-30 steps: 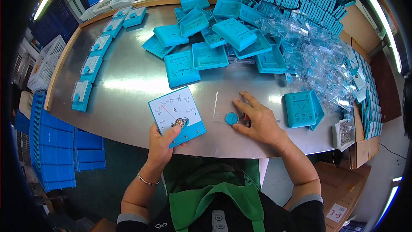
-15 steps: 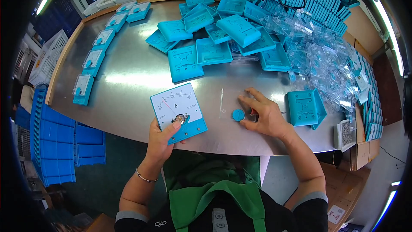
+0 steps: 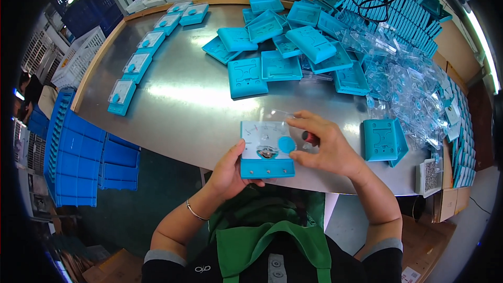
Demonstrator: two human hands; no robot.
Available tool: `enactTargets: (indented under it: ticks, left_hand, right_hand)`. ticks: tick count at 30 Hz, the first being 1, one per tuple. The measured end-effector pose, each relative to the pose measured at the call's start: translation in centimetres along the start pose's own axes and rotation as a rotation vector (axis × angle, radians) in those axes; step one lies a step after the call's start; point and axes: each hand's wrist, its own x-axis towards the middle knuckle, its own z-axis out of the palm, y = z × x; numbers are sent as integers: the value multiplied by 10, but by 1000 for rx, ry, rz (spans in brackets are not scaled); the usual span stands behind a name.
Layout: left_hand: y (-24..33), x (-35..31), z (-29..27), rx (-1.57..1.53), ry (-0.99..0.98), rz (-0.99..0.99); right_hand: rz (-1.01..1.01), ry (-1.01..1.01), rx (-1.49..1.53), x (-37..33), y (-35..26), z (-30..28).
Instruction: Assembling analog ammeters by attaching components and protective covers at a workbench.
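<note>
My left hand (image 3: 226, 172) grips a panel ammeter (image 3: 267, 169) by its left side and underside. It has a blue base, a white dial face and a round metal movement showing through a cutout. My right hand (image 3: 335, 149) pinches a clear plastic cover (image 3: 275, 116) between thumb and fingers, and the cover overlaps the ammeter's dial. A round blue knob (image 3: 286, 144) sits on this cover near my thumb. Inside the same hand lies a red-and-black handle (image 3: 310, 138), its other end hidden. Whether cover and ammeter touch I cannot tell.
Blue housings (image 3: 248, 77) lie piled at the back middle, with clear covers (image 3: 414, 89) heaped right. Two housings (image 3: 381, 139) sit right of my hand, near a white box of small metal parts (image 3: 430, 174). Covered meters (image 3: 122, 97) line the left edge. Blue crates (image 3: 73, 152) stand left.
My right hand has lifted the clear cover off the table and carried it left over the ammeter. My left hand has brought the ammeter right and turned it straighter. The view has shifted slightly.
</note>
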Motion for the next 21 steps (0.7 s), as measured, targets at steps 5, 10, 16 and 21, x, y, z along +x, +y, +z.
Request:
enactTargets:
  ticks: [5, 10, 16, 21]
  left_hand:
    - [-7, 2, 5, -114, -149, -132]
    - [-8, 2, 1, -140, -128, -151]
    - [-5, 10, -6, -158, -150, -166]
    - [5, -3, -14, -166, -69, -107]
  right_hand:
    - [-26, -100, -1, 7, -4, 7]
    - [-3, -162, 36, 9, -5, 8]
    - [58, -215, 86, 21, 1, 10]
    - [-28, -250, 107, 37, -9, 20]
